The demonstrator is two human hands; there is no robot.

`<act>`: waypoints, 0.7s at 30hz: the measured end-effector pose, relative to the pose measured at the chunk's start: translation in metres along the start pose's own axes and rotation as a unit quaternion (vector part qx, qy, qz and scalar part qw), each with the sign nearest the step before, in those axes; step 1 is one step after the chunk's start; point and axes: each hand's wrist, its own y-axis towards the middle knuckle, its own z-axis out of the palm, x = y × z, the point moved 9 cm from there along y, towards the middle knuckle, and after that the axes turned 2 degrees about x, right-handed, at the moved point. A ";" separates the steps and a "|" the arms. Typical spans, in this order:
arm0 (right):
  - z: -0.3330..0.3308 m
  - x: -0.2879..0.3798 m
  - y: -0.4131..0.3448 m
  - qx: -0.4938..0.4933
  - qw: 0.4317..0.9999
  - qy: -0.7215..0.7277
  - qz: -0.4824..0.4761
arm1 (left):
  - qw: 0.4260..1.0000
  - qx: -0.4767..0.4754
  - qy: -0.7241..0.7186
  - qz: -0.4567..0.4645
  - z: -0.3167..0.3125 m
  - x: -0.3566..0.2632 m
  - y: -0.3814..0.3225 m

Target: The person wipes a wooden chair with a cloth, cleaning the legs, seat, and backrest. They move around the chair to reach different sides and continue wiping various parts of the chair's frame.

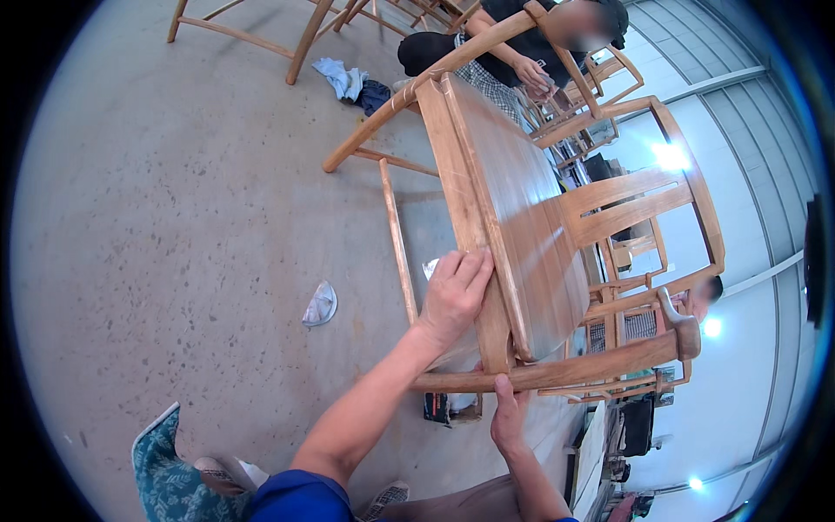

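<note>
A wooden armchair (541, 261) with a slatted back stands before me, sideways in the picture. My left hand (456, 287) rests on the seat's front rail (456, 189), fingers together and bent, tips against the wood beside the seat panel's edge; whether something lies under the fingers is hidden. My right hand (509, 414) grips the chair's front post (561, 375) near its joint with that rail, thumb on the near side, other fingers mostly hidden behind. Pale scratch-like marks show on the rail and on the far post (372, 134).
A co-worker (509, 59) crouches beyond the chair, a small piece in hand. A folded pale disc (321, 303) and bundled cloths (352, 85) lie on the concrete floor. An open carton (464, 410) sits under the chair. More wooden chair frames (300, 49) stand behind.
</note>
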 end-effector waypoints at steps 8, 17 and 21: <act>0.005 0.012 0.009 -0.034 0.999 0.002 -0.006 | 0.999 0.021 -0.009 -0.039 0.011 0.026 0.017; 0.023 0.028 0.014 -0.020 1.000 0.002 -0.010 | 0.999 -0.030 0.000 -0.042 0.016 0.090 0.066; 0.017 0.027 0.010 -0.065 0.998 0.016 0.004 | 0.998 0.034 0.007 -0.046 0.027 0.051 0.025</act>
